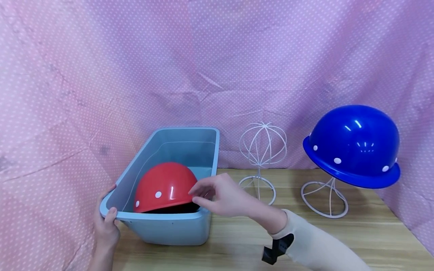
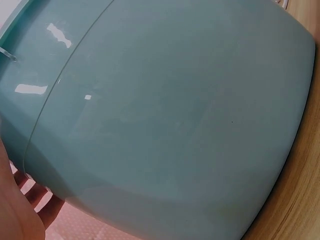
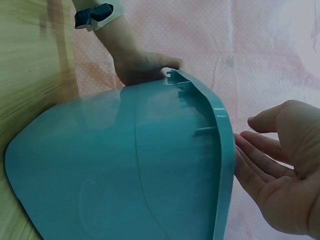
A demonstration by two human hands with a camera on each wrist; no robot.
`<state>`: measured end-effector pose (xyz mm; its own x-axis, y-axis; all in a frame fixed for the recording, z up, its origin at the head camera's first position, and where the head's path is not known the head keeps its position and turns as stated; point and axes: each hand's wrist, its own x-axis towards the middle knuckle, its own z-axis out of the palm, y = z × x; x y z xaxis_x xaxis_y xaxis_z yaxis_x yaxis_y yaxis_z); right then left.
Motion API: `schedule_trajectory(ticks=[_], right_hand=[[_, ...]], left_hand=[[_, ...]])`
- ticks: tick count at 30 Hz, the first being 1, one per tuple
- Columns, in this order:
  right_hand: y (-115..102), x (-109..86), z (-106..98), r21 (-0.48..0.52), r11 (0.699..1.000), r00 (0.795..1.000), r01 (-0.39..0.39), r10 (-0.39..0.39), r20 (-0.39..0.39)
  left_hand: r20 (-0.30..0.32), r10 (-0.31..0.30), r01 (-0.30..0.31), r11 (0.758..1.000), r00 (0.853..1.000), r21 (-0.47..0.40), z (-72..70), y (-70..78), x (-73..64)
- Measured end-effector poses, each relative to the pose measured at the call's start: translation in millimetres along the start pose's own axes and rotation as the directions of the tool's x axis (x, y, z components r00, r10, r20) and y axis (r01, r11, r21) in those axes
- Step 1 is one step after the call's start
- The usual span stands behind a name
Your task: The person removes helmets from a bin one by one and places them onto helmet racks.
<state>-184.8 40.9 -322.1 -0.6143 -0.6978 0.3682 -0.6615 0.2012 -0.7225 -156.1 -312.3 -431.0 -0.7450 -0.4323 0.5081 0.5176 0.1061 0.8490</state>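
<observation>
One deep, rounded-corner bin of pale blue plastic (image 1: 169, 230) stands nearest us on a light wood-grain desk (image 1: 244, 241). At its near left corner we see the left hand (image 1: 107, 227), its grip pinching the rim, thumb over the top and fingers round the outer side. At the near right corner the right hand (image 1: 223, 195) comes in from a cream fabric sleeve (image 1: 322, 242) with a small black device (image 1: 278, 248) at the wrist. Its grip is spread, thumb parted from the fingers, the tips at the brim of a shiny red domed helmet with white dots (image 1: 166, 186); we cannot tell whether they touch it.

The red helmet lies inside the bin, at the near end, dome up and tilted, with a dark gap under its near edge. Behind it we can see a stretch of bin floor running to the far wall.

Beyond the bin's right edge, past a strip of bare wood, stands a white wire stand with a globe-shaped top (image 1: 259, 165). Well to its right, a glossy blue domed helmet with white dots (image 1: 354, 146) sits tilted on a white ring-based wire stand (image 1: 330, 216). Behind everything we have a pink-and-purple dotted cloth (image 1: 210, 67).
</observation>
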Motion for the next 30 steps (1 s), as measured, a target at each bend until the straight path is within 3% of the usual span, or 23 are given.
schedule_trajectory(ticks=[8,19,26,30], right_hand=[[1.8,14.7,11.7,-0.235,0.968,0.996,0.087,-0.09,-0.002],[1.8,16.9,14.0,-0.341,0.934,0.994,0.106,-0.097,0.042],[-5.7,19.3,17.8,-0.425,0.891,0.987,0.159,-0.135,0.087],[-7.8,21.6,19.1,-0.483,0.861,0.987,0.158,-0.143,0.07]], left_hand=[[0.004,0.024,-0.024,1.0,1.0,-0.018,-1.1,-4.7,1.0],[-0.005,0.024,-0.024,1.0,1.0,-0.019,1.7,0.0,0.4],[-0.03,-0.022,0.021,1.0,0.999,-0.012,3.0,1.1,-0.4],[-0.004,-0.004,0.004,1.0,1.0,-0.027,2.9,1.7,-0.6]])
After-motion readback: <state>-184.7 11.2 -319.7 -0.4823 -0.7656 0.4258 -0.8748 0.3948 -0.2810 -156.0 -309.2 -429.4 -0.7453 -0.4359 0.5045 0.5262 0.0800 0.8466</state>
